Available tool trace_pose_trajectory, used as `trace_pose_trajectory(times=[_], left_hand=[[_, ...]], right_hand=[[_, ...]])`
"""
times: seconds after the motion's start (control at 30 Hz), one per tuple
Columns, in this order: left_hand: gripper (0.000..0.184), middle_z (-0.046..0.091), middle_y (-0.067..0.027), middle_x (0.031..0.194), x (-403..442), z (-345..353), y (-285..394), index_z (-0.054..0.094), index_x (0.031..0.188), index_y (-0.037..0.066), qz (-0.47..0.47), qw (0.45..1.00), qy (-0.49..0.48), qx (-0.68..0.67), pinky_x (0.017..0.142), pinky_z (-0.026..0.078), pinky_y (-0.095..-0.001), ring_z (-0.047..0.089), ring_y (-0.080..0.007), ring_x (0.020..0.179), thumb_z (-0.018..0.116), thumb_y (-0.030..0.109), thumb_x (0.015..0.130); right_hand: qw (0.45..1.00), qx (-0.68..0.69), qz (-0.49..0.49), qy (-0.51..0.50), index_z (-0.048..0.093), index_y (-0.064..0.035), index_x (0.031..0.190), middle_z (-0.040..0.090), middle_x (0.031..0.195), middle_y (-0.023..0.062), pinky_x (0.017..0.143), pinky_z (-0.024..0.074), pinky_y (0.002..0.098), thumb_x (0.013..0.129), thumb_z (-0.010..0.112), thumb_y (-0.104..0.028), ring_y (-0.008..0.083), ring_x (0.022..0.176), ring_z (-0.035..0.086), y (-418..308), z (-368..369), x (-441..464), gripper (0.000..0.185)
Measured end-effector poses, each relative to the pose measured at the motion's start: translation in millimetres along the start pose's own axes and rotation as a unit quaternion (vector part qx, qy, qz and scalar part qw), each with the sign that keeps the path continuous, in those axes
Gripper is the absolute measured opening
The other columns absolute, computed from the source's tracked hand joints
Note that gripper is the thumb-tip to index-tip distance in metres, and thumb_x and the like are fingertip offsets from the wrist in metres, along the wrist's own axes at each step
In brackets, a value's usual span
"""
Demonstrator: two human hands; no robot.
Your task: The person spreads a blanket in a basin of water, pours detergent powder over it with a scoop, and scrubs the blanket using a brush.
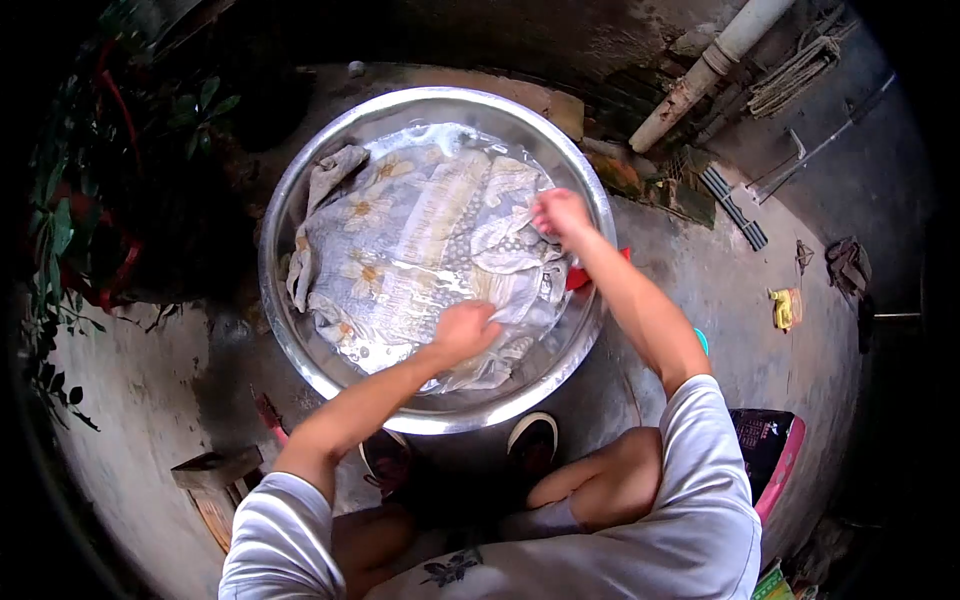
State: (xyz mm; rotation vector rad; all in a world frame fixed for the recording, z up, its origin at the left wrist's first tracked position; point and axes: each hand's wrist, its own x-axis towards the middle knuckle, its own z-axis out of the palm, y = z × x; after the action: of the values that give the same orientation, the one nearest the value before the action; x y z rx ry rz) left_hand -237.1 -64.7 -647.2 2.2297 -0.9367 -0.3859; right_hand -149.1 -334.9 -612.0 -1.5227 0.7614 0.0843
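A wide metal basin [440, 424] stands on the floor in front of me, holding soapy water and a wet, pale cloth [400, 235] with a flower and dot pattern. My left hand [466, 331] rests on the lower middle of the cloth, its fingers partly hidden from view. At the basin's right side my right hand [562, 216] is closed on an edge of the cloth, slightly blurred. Suds float near the far rim and around the cloth's lower left edge.
Leafy plants [62, 225] stand at the left. A pipe [710, 72] leans at the upper right. A wooden stool [215, 490] is at the lower left. Something red [578, 277] is by the basin's right rim. A yellow packet [786, 309] and a black-and-pink object [770, 455] lie farther right.
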Motion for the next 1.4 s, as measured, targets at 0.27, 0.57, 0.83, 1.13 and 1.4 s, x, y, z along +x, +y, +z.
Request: trace_pose_trajectory(times=[0.27, 0.57, 0.83, 1.13, 1.4], left_hand=[[0.017, 0.060, -0.0149, 0.079, -28, -85, -3, 0.059, 0.081, 0.003, 0.017, 1.000, 0.022, 0.010, 0.067, 0.050, -0.0471, 0.061, -0.0367, 0.078, 0.060, 0.019, 0.076], [0.024, 0.058, -0.0149, 0.090, -33, -35, 34, 0.053, 0.097, 0.005, 0.054, 0.998, -0.018, 0.011, 0.063, 0.051, -0.0444, 0.062, -0.0361, 0.077, 0.063, 0.013, 0.077], [0.035, 0.057, -0.0173, 0.107, 12, 24, 53, 0.054, 0.115, 0.006, 0.025, 0.988, -0.023, -0.149, 0.087, 0.047, -0.0426, 0.056, -0.0365, 0.103, 0.062, 0.013, 0.082], [0.069, 0.027, -0.0182, 0.152, -69, -58, -20, 0.042, 0.143, 0.017, -0.053, 0.972, -0.075, 0.214, 0.107, 0.018, -0.0693, 0.026, -0.0411, 0.139, 0.066, 0.042, 0.083], [0.024, 0.069, -0.0158, 0.101, -21, -132, -92, 0.068, 0.104, 0.007, -0.149, 0.988, 0.000, -0.040, 0.082, 0.052, -0.0389, 0.065, -0.0327, 0.094, 0.061, 0.021, 0.085]], right_hand=[[0.952, -0.171, 0.207, -0.148, 0.062, 0.0031, 0.086, 0.067, 0.068, 0.0120, 0.034, 0.0425, 0.0289, 0.093, 0.057, -0.046, 0.0160, 0.041, 0.057, 9, 16, 51, 0.050], [0.963, 0.220, -0.059, 0.145, 0.063, 0.0014, 0.093, 0.064, 0.094, 0.0132, 0.076, 0.0515, 0.0416, 0.082, 0.064, -0.016, 0.0252, 0.086, 0.061, -91, -38, 99, 0.020], [0.954, -0.011, -0.101, 0.283, 0.053, 0.0008, 0.115, 0.051, 0.120, 0.0169, 0.083, 0.0500, 0.0392, 0.081, 0.071, -0.016, 0.0271, 0.098, 0.057, -88, -104, 142, 0.042], [0.715, -0.462, -0.522, 0.054, 0.033, -0.0104, 0.146, 0.020, 0.155, 0.0215, 0.115, 0.0177, 0.0538, 0.082, 0.065, -0.026, 0.0380, 0.144, 0.019, -30, 87, -23, 0.073], [0.583, -0.660, -0.422, -0.216, 0.036, -0.0124, 0.145, 0.025, 0.155, 0.0162, 0.112, 0.0225, 0.0559, 0.085, 0.062, -0.029, 0.0352, 0.144, 0.020, 27, 127, -49, 0.068]])
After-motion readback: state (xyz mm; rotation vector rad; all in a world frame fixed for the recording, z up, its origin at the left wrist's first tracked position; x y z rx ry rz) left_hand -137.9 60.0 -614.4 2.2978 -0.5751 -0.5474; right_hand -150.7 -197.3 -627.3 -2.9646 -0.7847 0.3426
